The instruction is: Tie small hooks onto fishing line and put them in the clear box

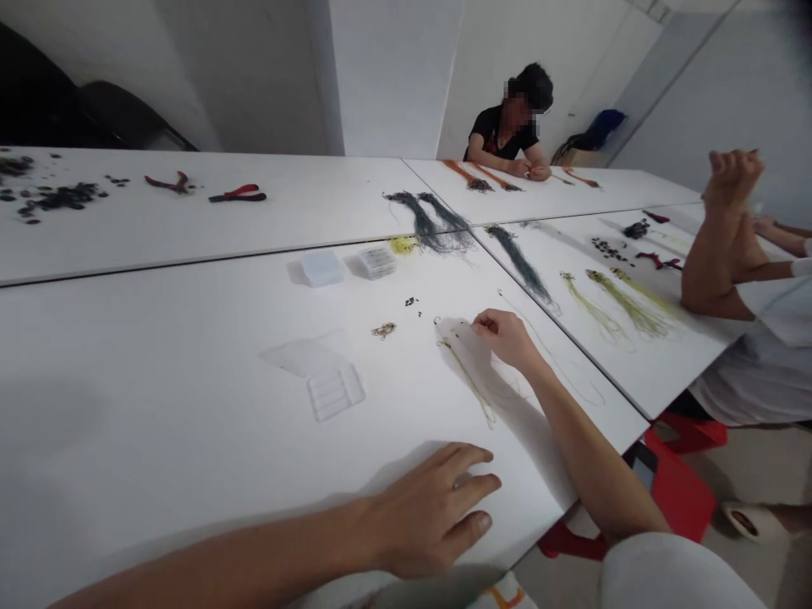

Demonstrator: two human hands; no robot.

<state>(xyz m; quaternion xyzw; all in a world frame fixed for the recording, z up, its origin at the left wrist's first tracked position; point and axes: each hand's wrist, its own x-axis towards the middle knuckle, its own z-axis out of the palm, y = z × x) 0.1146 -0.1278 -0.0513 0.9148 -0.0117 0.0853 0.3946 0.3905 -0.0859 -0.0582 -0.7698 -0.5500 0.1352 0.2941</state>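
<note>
Head view, looking down and forward over a white table (158, 406). Near edge: left hand (428, 507) lying palm down on the bare surface, fingers loosely spread, holding nothing. Farther in and to the right: right hand (504, 334) reaching across the table, fingertips pinched narrowly at the far end of thin pale lines (469, 376); whether a line is actually gripped cannot be told at this size. Lines trailing from the fingertips back toward the near edge, lying flat on the table, just right of centre. Just left of the right hand, a small brownish cluster of hooks (384, 330) and a scatter of tiny dark beads (412, 303), near but apart from the fingers. Left of those, an open clear plastic box (326, 381), lid folded flat. Farther off, two small closed clear boxes (348, 265) side by side, with dark bundled lines (431, 220) beyond them. Far left on the next table, red-handled pliers (238, 194) and a spread of small dark pieces (57, 199). Right side: another person's raised forearm and hand (723, 228) over a table with yellow-green line bundles (625, 304). Far end: a seated person in a black top (498, 135), hands resting on the table.
</note>
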